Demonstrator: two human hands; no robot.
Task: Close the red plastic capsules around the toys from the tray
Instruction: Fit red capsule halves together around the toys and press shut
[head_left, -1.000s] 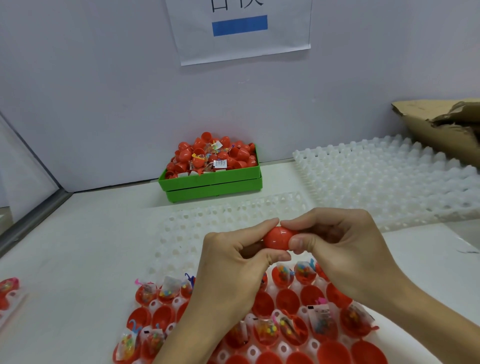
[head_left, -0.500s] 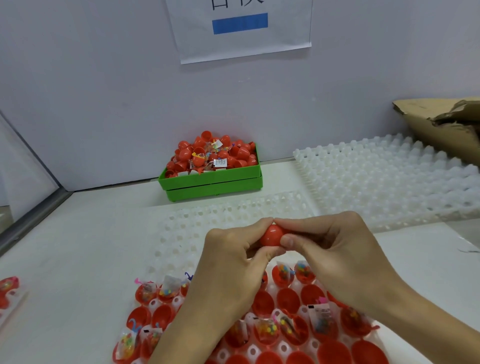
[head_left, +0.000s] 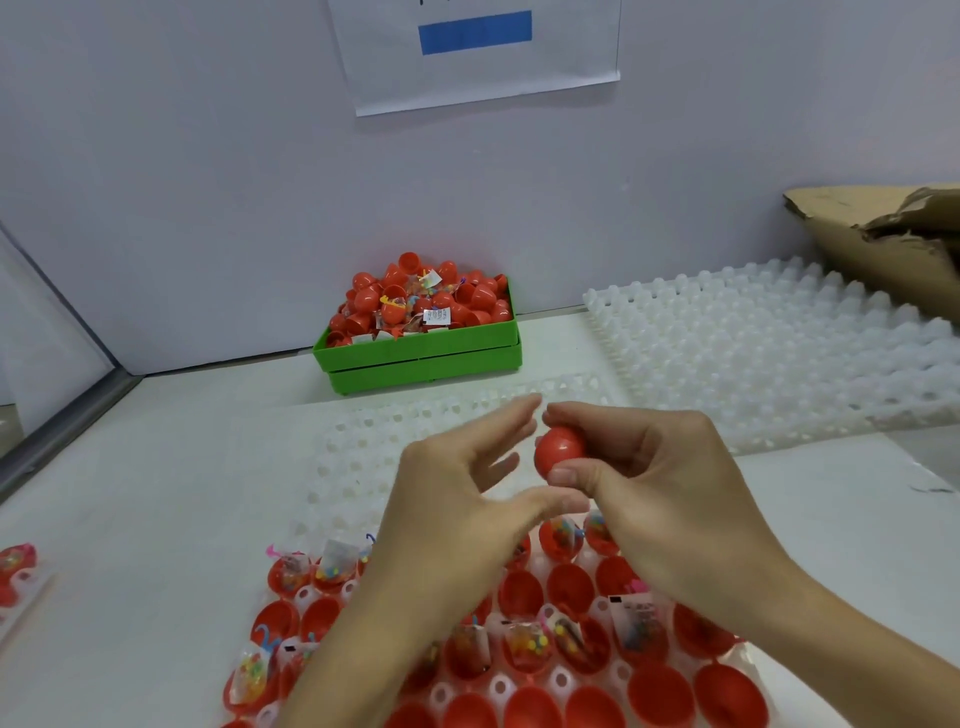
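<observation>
My right hand (head_left: 670, 499) pinches a closed red capsule (head_left: 558, 451) between thumb and fingers, held above the white cell tray (head_left: 363, 447). Just left of the capsule, my left hand (head_left: 467, 499) has its fingers spread and holds nothing. Below both hands, the tray's near rows hold several open red capsule halves (head_left: 566, 590), some with small bagged toys (head_left: 524, 644) in them. My forearms hide part of those rows.
A green bin (head_left: 423, 356) heaped with red capsules stands against the back wall. A second white cell tray (head_left: 779, 353) lies at the right, with torn cardboard (head_left: 883, 234) behind it. More red pieces (head_left: 15, 566) sit at the left edge.
Both hands were pressing the capsule together. My left hand has let go and opened, and the capsule stays in my right hand.
</observation>
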